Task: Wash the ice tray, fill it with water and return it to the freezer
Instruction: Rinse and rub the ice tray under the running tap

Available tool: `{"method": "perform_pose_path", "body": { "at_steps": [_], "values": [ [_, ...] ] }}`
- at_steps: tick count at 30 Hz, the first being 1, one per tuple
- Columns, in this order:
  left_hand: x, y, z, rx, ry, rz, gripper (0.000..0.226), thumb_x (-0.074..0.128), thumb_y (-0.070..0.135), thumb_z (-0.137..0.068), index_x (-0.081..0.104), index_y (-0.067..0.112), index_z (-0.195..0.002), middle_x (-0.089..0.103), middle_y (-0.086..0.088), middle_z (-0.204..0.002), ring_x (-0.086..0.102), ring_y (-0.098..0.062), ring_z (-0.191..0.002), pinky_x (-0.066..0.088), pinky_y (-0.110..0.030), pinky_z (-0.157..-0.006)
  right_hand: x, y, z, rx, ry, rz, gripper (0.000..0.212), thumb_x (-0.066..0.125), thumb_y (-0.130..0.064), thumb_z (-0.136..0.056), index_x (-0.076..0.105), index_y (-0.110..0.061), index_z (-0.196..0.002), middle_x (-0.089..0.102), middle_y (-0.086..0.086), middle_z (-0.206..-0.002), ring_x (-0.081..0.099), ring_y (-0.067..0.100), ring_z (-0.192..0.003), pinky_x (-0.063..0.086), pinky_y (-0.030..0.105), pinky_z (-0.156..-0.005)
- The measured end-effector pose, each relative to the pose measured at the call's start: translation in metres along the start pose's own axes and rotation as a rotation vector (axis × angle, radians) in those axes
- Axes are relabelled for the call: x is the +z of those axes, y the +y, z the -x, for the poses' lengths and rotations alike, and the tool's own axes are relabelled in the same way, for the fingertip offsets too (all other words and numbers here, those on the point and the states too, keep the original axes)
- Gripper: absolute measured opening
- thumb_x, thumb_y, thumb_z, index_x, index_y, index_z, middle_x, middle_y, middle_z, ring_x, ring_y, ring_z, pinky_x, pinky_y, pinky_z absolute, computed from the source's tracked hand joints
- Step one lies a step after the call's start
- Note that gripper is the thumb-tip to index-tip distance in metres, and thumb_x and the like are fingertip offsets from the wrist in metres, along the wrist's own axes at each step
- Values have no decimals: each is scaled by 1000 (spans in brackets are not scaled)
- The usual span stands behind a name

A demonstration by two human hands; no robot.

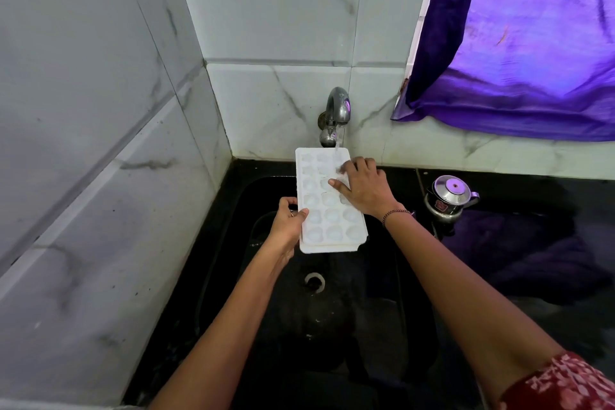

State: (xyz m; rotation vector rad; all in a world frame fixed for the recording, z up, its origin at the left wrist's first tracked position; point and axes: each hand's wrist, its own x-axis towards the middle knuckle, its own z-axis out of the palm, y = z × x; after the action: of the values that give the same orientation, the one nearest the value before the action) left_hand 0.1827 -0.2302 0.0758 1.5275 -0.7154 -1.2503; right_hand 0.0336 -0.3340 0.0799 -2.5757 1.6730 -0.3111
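A white ice tray (327,220) with several rounded cells is held level over the black sink (266,309), its far end under the steel tap (336,113). Water runs from the tap onto the tray's far right cells. My left hand (288,223) grips the tray's near left edge, thumb on top. Fingers spread, my right hand (361,188) lies flat on the tray's right side and touches the cells near the water stream.
A small steel pot (449,198) with a lid stands on the black counter right of the sink. A purple curtain (519,43) hangs at the upper right. Marble-look tiled walls close the left and back. The sink drain (314,281) lies below the tray.
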Motion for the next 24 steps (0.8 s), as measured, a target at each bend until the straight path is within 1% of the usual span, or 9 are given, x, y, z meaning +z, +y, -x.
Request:
{"method": "perform_pose_path", "body": {
  "at_steps": [3,5,7,10,12,15,18,21,24],
  "values": [
    [1,6,0,2,-22,17,15,44,10,-98,38,16,-110,59,-8,-100,61,-22,-91,55,-38,-75,-5,0,-2,-48,79,-15,46,37,-55,-94,46,-25,-128,37,5,-140,30,26,-130,34,45,-100],
    [4,9,1,17,-42,29,15,44,9,-97,38,16,-110,59,-6,-97,62,-19,-86,55,-35,-72,-9,-1,-4,-89,86,7,42,38,-53,-94,52,-27,-124,33,4,-144,26,26,-134,31,46,-103],
    [7,13,1,28,-48,25,14,44,9,-98,38,15,-109,60,-5,-93,61,-18,-83,54,-34,-70,-11,-4,-6,-80,92,12,40,39,-51,-95,57,-26,-120,33,4,-145,25,26,-135,29,46,-104],
    [11,16,-1,44,-50,32,13,43,8,-98,39,13,-108,59,-4,-87,61,-17,-77,53,-34,-70,-13,-3,-9,-63,74,16,42,36,-50,-96,56,-28,-125,31,3,-147,22,27,-136,27,46,-106],
    [12,17,-1,53,-53,36,12,43,7,-98,39,13,-107,59,-4,-86,60,-16,-76,53,-35,-70,-15,0,-11,-62,50,13,42,35,-51,-96,55,-30,-127,30,2,-148,21,26,-136,26,46,-107],
    [13,18,-1,65,-64,16,13,43,7,-98,40,13,-108,59,-4,-85,60,-15,-74,53,-34,-67,-17,1,-14,-56,62,53,44,34,-52,-96,58,-28,-123,31,2,-147,22,26,-136,26,46,-106],
    [13,17,-2,62,-63,27,12,43,7,-97,39,13,-107,59,-5,-86,60,-15,-74,53,-34,-67,-18,2,-15,-66,17,27,45,33,-54,-95,58,-31,-124,31,1,-148,20,26,-137,25,45,-107],
    [11,15,-2,51,-68,3,13,44,8,-97,40,14,-108,59,-5,-90,61,-16,-76,53,-35,-68,-19,3,-15,-65,52,89,46,32,-55,-95,61,-30,-120,34,1,-145,23,25,-135,26,44,-105],
    [10,13,-4,51,-66,16,15,43,7,-98,39,15,-109,60,-5,-88,61,-16,-77,54,-33,-64,-16,2,-15,-87,12,96,49,31,-58,-94,57,-32,-126,32,-1,-146,23,25,-135,27,43,-105]
  ]
}}
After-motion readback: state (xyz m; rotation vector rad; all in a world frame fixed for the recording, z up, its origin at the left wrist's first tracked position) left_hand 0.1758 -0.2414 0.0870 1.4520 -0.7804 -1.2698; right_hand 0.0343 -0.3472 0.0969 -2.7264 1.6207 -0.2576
